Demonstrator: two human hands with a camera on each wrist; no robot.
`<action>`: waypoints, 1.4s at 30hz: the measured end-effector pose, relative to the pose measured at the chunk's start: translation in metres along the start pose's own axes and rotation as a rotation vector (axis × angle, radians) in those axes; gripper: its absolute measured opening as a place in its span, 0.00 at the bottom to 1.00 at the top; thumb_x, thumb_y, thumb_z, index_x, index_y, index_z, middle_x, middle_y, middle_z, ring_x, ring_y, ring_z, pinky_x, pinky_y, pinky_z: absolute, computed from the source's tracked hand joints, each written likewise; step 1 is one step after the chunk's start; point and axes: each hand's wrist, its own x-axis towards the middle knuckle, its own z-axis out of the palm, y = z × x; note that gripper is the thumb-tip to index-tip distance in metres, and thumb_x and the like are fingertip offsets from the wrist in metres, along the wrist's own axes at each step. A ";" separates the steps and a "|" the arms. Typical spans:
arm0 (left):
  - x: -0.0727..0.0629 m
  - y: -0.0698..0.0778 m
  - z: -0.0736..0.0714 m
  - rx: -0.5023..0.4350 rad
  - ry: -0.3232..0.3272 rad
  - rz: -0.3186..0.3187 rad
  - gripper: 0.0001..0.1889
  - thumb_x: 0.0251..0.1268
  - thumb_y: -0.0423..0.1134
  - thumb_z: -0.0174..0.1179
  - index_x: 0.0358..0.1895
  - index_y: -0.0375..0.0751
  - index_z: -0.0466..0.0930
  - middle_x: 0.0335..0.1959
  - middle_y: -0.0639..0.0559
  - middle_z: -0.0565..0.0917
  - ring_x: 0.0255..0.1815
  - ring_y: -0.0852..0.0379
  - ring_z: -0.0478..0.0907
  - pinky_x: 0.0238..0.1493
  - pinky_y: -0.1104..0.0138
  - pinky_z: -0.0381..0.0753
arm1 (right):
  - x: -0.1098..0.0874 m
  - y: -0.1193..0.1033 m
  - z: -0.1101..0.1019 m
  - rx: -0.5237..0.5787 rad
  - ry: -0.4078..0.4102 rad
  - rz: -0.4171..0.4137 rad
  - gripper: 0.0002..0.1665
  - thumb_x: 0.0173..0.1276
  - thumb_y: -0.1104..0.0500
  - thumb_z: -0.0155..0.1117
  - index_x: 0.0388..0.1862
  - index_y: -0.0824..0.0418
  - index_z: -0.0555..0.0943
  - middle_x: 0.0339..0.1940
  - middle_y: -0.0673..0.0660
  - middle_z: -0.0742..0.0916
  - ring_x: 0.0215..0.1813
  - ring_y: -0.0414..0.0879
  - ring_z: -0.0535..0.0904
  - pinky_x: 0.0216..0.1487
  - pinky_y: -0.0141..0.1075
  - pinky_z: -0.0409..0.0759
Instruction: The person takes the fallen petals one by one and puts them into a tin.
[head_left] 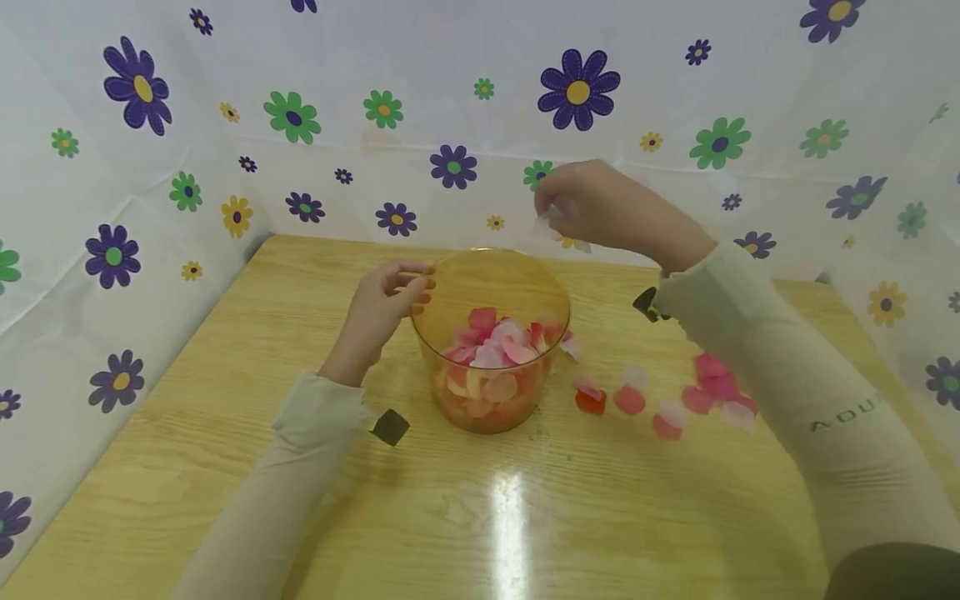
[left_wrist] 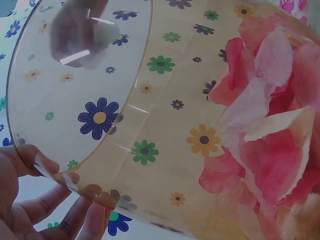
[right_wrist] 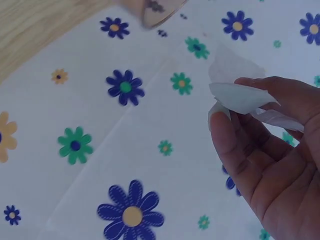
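A transparent amber tub (head_left: pixel 487 408) stands upright on the table, partly filled with pink, red and pale artificial petals (head_left: pixel 495 342). My left hand (head_left: pixel 378 308) holds the tub at its left rim; in the left wrist view its curved fingertips (left_wrist: pixel 90 190) lie along the edge, showing through the plastic. Above the tub's back right side, my right hand (head_left: pixel 592 208) is raised. Between thumb and fingers it pinches several thin whitish petals (right_wrist: pixel 242 97), which fan out from the grip in the right wrist view.
Loose petals (head_left: pixel 630 398) lie scattered on the wooden table (head_left: pixel 487 517) right of the tub, with a pink cluster (head_left: pixel 716 379) near the right sleeve. White flower-printed cloth (head_left: pixel 487 108) encloses the back and sides. A dark tab (head_left: pixel 392 427) sticks out at the left cuff.
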 end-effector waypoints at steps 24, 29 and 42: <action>0.000 -0.001 -0.001 -0.019 0.002 0.011 0.17 0.70 0.40 0.49 0.57 0.35 0.71 0.56 0.38 0.76 0.54 0.38 0.75 0.50 0.65 0.78 | -0.002 -0.061 0.035 0.008 -0.156 -0.255 0.10 0.59 0.64 0.66 0.41 0.59 0.80 0.40 0.53 0.85 0.44 0.47 0.80 0.48 0.36 0.79; 0.001 0.000 0.001 -0.016 -0.003 0.002 0.17 0.70 0.40 0.49 0.57 0.35 0.71 0.56 0.38 0.76 0.54 0.39 0.75 0.52 0.64 0.78 | -0.011 -0.053 0.026 0.018 -0.110 -0.238 0.11 0.59 0.65 0.65 0.42 0.59 0.81 0.41 0.53 0.85 0.43 0.46 0.80 0.46 0.36 0.80; 0.001 0.000 0.002 0.021 -0.003 -0.004 0.18 0.71 0.41 0.48 0.59 0.35 0.70 0.56 0.38 0.76 0.55 0.39 0.75 0.53 0.65 0.78 | -0.120 0.010 0.010 0.037 0.349 -0.084 0.17 0.51 0.70 0.70 0.41 0.61 0.81 0.37 0.52 0.86 0.40 0.43 0.79 0.45 0.23 0.74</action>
